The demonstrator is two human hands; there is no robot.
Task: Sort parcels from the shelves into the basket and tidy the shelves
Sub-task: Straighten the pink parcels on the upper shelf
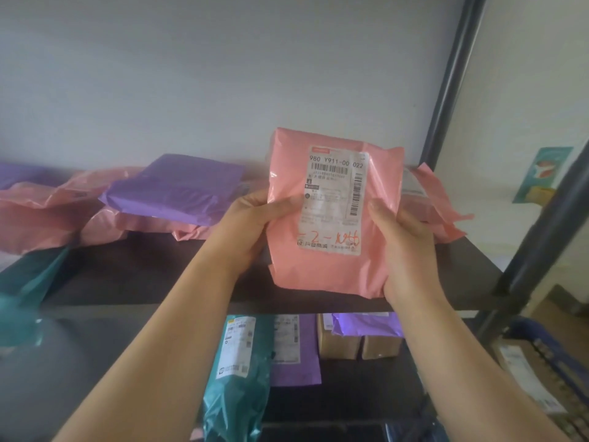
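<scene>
Pink parcel (331, 215) is held upright over the upper shelf (143, 275), label facing the camera; the left hand (251, 228) grips its left edge, the right hand (404, 247) its right edge, and a purple parcel (178, 189) lies on the shelf to the left

Glossy pink plastic parcel (331, 215) with paper label (334, 199); matt dark shelf (153, 275).

Left hand (251, 224) and right hand (406, 240) (forearms (165, 330) too) are bare
</scene>
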